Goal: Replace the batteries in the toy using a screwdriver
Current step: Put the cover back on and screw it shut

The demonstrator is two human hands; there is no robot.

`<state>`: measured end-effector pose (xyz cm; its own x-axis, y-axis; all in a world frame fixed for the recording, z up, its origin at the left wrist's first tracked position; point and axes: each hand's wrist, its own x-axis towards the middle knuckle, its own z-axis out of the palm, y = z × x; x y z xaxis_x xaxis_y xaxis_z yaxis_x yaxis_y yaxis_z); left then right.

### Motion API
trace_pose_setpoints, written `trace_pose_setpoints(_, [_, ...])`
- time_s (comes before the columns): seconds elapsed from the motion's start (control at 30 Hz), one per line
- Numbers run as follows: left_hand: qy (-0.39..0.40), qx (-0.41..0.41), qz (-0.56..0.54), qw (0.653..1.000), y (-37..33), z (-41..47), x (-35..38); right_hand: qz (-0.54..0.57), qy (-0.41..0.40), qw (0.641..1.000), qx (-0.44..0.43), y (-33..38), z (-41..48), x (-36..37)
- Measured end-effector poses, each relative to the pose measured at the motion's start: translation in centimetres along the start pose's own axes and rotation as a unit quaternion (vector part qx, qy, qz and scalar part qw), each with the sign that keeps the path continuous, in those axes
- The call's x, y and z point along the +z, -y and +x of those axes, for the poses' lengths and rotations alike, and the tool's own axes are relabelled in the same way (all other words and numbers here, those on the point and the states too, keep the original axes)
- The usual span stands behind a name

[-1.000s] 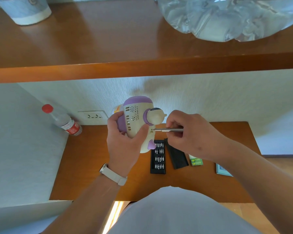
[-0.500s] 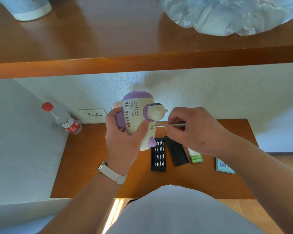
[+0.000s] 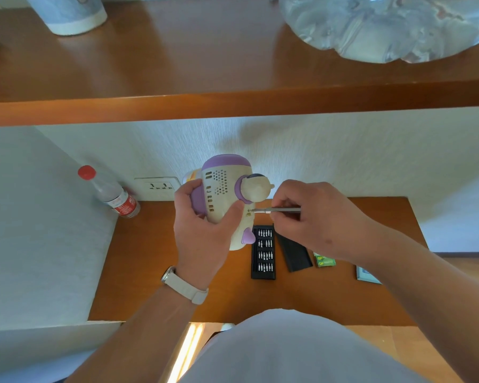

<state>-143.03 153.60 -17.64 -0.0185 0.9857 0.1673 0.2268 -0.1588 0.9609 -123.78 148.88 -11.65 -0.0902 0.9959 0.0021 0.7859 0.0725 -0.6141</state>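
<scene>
A person's left hand (image 3: 202, 230) grips a cream-and-purple toy (image 3: 227, 194) and holds it in the air above a wooden worktop (image 3: 150, 258), thumb pressed on its perforated back panel and fingers curled round the far side. The right hand (image 3: 313, 217) pinches a slim silver screwdriver (image 3: 282, 210) between thumb and fingertips. The tool lies nearly level, its tip set into a small recess on the toy's back, just below a rounded cream knob ringed in purple.

On the worktop beneath the hands lies an open black case of screwdriver bits (image 3: 263, 252), with its black lid (image 3: 293, 252) just beside it to the right. A green pack of batteries (image 3: 324, 260) sits near the lid, partly hidden by the right forearm, and a blue-edged card (image 3: 367, 275) shows farther right. A white watch (image 3: 186, 286) is strapped to the left wrist.

A clear bottle with a red cap (image 3: 114, 194) stands in the back left corner, next to a wall socket (image 3: 156, 186). A wooden shelf (image 3: 233, 106) above carries a pale cup (image 3: 67, 12) and a plastic-wrapped bundle (image 3: 385, 26).
</scene>
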Motion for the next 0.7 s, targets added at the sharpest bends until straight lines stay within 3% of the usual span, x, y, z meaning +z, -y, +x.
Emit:
trace_pose_setpoints(0.23, [0.011, -0.02, 0.002, 1.0, 1.0, -0.2, -0.3, -0.054, 0.009, 0.998, 0.005, 0.1, 0.4, 1.0])
trace_pose_setpoints(0.43, [0.021, -0.019, 0.004, 1.0, 1.2, 0.0, -1.0, 0.012, 0.029, 0.999, 0.004, 0.6, 0.6, 1.1])
trace_pose_setpoints(0.7, [0.024, -0.024, -0.007, 0.999, 1.1, 0.4, -1.2, 0.013, 0.025, 0.999, 0.03, 0.7, 0.8, 1.3])
